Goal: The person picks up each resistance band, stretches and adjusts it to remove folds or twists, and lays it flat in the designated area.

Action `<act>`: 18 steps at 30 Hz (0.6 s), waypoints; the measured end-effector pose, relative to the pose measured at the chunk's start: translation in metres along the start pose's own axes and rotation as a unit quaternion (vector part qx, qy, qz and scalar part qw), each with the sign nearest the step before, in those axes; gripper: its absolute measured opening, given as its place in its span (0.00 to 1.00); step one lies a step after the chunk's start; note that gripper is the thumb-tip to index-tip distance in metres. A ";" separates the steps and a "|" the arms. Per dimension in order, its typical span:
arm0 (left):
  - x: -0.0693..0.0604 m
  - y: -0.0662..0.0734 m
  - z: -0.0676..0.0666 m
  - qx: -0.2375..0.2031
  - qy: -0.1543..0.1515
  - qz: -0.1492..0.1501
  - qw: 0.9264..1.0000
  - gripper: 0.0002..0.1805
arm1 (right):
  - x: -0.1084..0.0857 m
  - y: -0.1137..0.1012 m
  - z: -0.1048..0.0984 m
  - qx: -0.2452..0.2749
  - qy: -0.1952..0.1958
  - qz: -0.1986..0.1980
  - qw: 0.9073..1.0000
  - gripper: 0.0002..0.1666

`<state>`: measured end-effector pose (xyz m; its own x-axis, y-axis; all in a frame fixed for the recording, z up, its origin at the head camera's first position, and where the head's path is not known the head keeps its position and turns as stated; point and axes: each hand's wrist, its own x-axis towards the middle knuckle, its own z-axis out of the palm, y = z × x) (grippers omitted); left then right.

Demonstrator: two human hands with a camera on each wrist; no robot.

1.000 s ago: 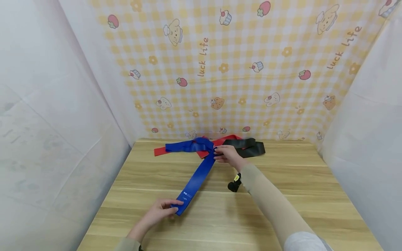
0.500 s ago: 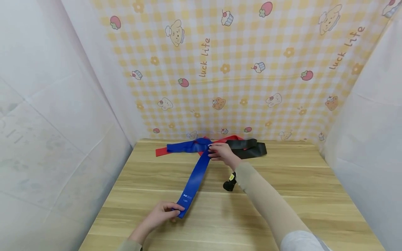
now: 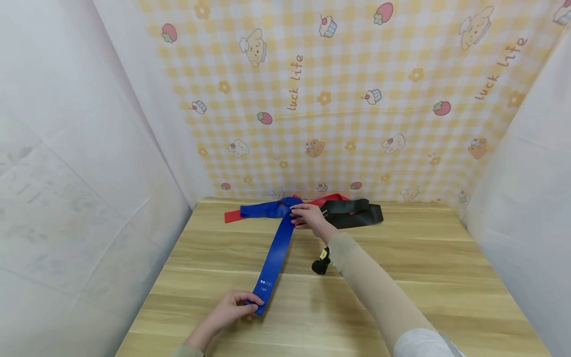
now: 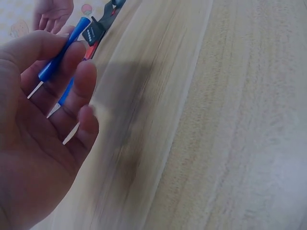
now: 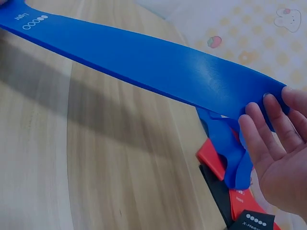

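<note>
A flat blue resistance band (image 3: 276, 250), printed "Light", stretches lengthwise between both hands, raised off the table in the right wrist view. My left hand (image 3: 234, 307) pinches its near end between thumb and fingers. At the far end, my right hand (image 3: 311, 218) grips the band with thumb and fingertips. More blue band (image 3: 263, 210) lies behind it in loose folds; whether it joins the held one I cannot tell. Around it are a red band (image 3: 233, 216) and, just right of the right hand, a black band (image 3: 361, 216). In the right wrist view the black band (image 5: 256, 220) reads "X-Heavy".
The wooden table (image 3: 401, 267) ends at the back against a yellow checked curtain (image 3: 339, 124). White cloth walls (image 3: 89, 173) stand at either side. A small black item with a yellow tag (image 3: 319, 265) sits by the right wrist.
The right hand has shifted slightly left with the band's far end. The left hand has come slightly nearer, and the band runs straighter. The view has also drifted a little.
</note>
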<state>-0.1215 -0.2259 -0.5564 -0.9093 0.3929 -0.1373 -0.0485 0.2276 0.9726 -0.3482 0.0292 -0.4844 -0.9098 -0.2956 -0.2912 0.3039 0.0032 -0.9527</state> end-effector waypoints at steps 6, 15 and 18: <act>-0.002 -0.004 0.001 0.000 0.005 -0.013 1.000 0.09 | 0.003 -0.001 0.012 -0.012 -0.006 -0.017 1.000 0.18; -0.004 -0.011 0.001 0.014 0.011 -0.019 1.000 0.09 | 0.013 0.004 0.029 -0.024 -0.010 -0.016 1.000 0.17; -0.004 -0.013 0.001 0.022 0.019 -0.030 0.999 0.09 | 0.016 0.006 0.035 -0.022 -0.017 -0.020 0.999 0.17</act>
<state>-0.1164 -0.2294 -0.5687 -0.9204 0.3436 -0.1865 -0.0853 0.2892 0.9535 -0.3509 -0.0089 -0.4918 -0.9108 -0.3278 -0.2511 0.2550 0.0318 -0.9664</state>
